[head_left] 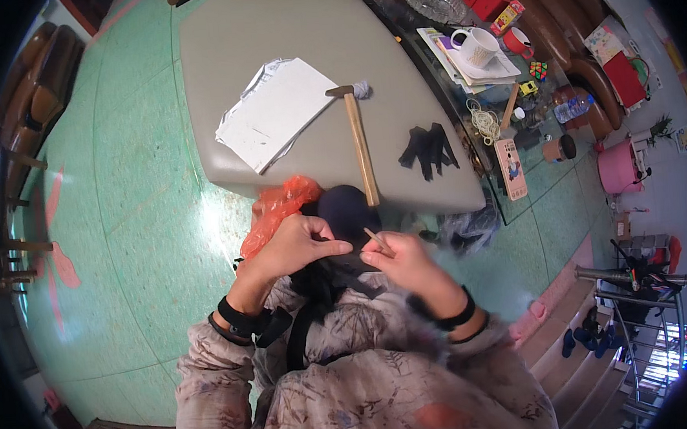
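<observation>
My left hand [302, 244] is closed in a pinch at the edge of some black cloth [316, 283] that lies bunched over my lap. Close beside it, my right hand [401, 262] grips a thin wooden stick [378, 241], its upper end pointing up and away to the left. The fingertips of both hands nearly meet, and what lies right between them is too small to make out. Just beyond them is a dark blue rounded thing [346, 210]. An orange-red plastic bag [276, 211] sits past my left hand.
On the grey padded bench ahead lie a white slab [274, 112], a wooden-handled hammer [361, 146], a grey spool [362, 90] and several black strips [426, 150]. The glass table [463, 117] at right carries a white mug [476, 47], a phone [511, 169] and string [483, 121].
</observation>
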Motion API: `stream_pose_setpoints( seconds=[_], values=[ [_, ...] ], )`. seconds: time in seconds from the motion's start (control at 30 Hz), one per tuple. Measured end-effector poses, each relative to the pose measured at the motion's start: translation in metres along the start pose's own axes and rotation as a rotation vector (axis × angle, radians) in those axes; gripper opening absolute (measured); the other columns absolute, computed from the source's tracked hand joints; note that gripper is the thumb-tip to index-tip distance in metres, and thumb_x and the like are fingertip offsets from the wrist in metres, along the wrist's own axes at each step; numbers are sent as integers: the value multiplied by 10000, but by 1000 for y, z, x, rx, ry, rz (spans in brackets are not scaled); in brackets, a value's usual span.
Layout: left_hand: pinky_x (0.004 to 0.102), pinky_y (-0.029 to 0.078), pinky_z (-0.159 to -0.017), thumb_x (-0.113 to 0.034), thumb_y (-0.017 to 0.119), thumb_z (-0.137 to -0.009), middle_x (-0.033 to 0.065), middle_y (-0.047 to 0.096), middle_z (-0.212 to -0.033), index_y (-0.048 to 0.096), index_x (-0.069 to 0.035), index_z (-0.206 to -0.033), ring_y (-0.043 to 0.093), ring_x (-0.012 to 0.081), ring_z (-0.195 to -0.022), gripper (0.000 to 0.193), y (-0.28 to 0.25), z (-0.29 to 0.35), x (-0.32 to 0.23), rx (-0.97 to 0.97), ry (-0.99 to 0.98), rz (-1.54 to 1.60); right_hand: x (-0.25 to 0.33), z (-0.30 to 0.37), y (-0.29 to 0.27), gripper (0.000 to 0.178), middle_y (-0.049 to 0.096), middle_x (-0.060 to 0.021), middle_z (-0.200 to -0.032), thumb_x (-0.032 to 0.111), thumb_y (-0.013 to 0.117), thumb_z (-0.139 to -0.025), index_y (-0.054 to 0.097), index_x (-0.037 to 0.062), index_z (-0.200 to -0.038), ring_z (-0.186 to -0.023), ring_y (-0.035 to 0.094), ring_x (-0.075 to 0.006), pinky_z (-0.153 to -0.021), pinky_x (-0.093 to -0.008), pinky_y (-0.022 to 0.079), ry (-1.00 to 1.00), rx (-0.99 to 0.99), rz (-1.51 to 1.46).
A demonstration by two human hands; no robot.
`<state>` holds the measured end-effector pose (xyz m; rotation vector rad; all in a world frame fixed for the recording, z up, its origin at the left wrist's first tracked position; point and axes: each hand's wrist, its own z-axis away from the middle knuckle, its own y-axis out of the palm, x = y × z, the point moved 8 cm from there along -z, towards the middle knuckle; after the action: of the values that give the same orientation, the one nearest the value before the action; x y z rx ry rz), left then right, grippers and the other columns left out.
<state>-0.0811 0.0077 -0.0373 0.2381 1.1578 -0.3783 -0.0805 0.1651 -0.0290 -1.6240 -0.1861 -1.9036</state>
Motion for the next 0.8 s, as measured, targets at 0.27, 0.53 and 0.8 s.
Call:
stream_pose_setpoints(
  seconds=[0.27, 0.53, 0.8],
  values=[
    [198, 422, -587, -162, 714, -801, -19, 573, -722, 619, -13, -835, 515, 41, -670, 180, -6, -13, 12, -277, 140, 106, -30, 13, -2, 135, 569, -52, -637, 104, 639, -825, 562, 3, -779, -568, 509, -90, -535, -266, 424, -56, -333, -91],
    [285, 455, -615, -75, 631, -826, 120, 596, -765, 612, 30, -1024, 560, 168, -668, 225, 13, 16, 8, -627, 247, -99, -16, 6, -8, 156, 563, -60, -688, 115, 647, -815, 545, -2, -822, -598, 515, -115, -568, -264, 433, -39, -346, -27],
    [336, 455, -668, -7, 655, -741, 120, 606, -819, 659, -5, -919, 567, 271, -766, 178, 17, 24, -33, -622, 479, -328, -5, -23, -2, 145, 561, -25, -701, 129, 636, -850, 581, 0, -884, -650, 495, -75, -585, -245, 419, 49, -191, -236]
  ],
)
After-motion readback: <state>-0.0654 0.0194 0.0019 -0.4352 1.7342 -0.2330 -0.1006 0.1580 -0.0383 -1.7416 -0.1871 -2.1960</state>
